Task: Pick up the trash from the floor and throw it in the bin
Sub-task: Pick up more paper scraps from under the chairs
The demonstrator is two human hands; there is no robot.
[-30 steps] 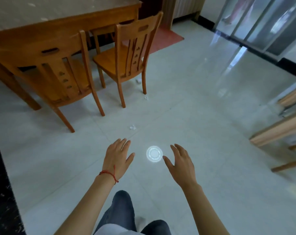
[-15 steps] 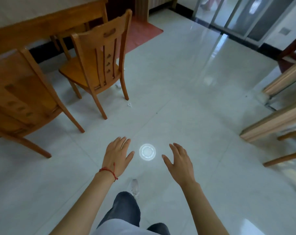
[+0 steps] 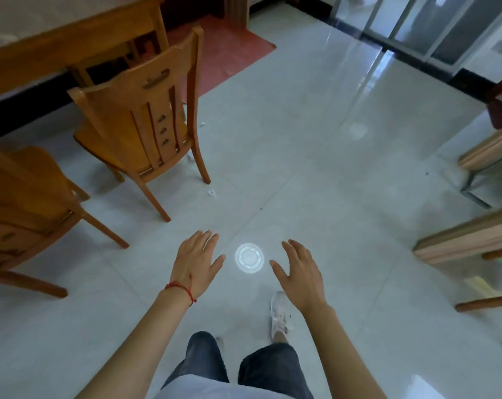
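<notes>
You see a bright, evenly daylit view. Light enters from the glass doors [image 3: 433, 27] at upper right and streaks as pale glare across the glossy floor tiles [image 3: 359, 90]. A round ring-shaped reflection [image 3: 249, 258] glows on the floor between your hands. Shadows under the chair [image 3: 146, 119] are soft. Wide-angle distortion bends the edges, and the furniture at right [image 3: 468, 240] is smeared by motion blur.
</notes>
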